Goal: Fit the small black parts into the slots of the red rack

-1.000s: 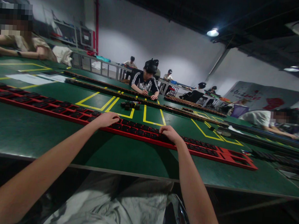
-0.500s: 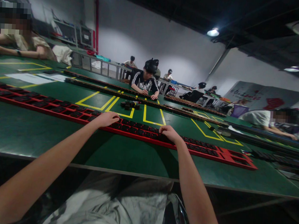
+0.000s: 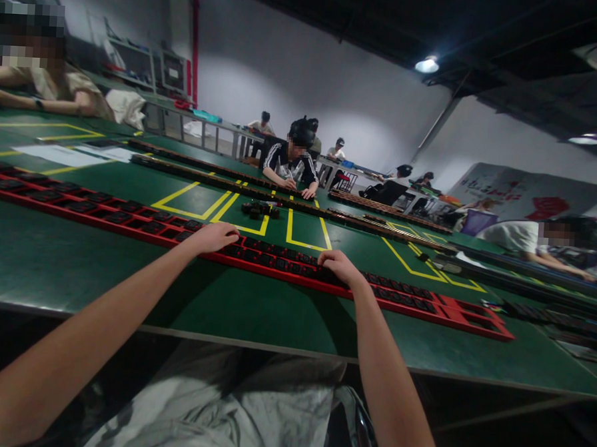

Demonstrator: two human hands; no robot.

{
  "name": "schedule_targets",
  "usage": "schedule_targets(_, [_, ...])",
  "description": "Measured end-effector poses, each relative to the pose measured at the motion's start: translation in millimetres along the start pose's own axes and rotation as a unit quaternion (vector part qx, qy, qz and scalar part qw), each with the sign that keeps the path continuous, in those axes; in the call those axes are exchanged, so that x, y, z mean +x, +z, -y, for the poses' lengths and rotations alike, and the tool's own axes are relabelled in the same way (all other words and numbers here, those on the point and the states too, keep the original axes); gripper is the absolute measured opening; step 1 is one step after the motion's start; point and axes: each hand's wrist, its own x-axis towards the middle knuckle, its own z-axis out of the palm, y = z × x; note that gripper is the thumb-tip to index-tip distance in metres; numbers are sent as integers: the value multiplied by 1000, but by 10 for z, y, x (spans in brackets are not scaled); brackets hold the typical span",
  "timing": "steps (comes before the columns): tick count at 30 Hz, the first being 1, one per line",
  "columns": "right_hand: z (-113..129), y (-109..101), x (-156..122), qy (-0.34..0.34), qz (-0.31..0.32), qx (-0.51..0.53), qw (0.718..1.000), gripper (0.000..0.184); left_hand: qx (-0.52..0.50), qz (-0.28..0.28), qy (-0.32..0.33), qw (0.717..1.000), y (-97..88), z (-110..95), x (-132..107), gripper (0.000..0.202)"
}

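A long red rack [image 3: 454, 317] filled with small black parts runs across the green table [image 3: 76, 258] from left to right. My left hand [image 3: 214, 237] rests palm down on the rack, its fingers laid flat over the black parts. Further right, my right hand [image 3: 337, 265] also lies on the rack with its fingers curled down onto the parts. Neither hand lifts anything clear of the rack. The rack's right end shows open slots.
A small pile of black parts [image 3: 259, 210] lies beyond the rack among yellow floor-style markings. More long racks [image 3: 205, 175] cross the table further back. Other people sit working across the table and at left and right. White sheets [image 3: 56, 155] lie at far left.
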Motion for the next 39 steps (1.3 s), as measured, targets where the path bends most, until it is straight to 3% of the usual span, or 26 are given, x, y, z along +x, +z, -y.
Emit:
schedule_targets(30, [38,-5,-24,10,-8,-4,1000,18,8,-4,8,1000,2,5,2,41])
schedule_targets(39, [29,-20,-39,-14,7,15,1000,18,14,2,5,1000,-5,1,-1,44])
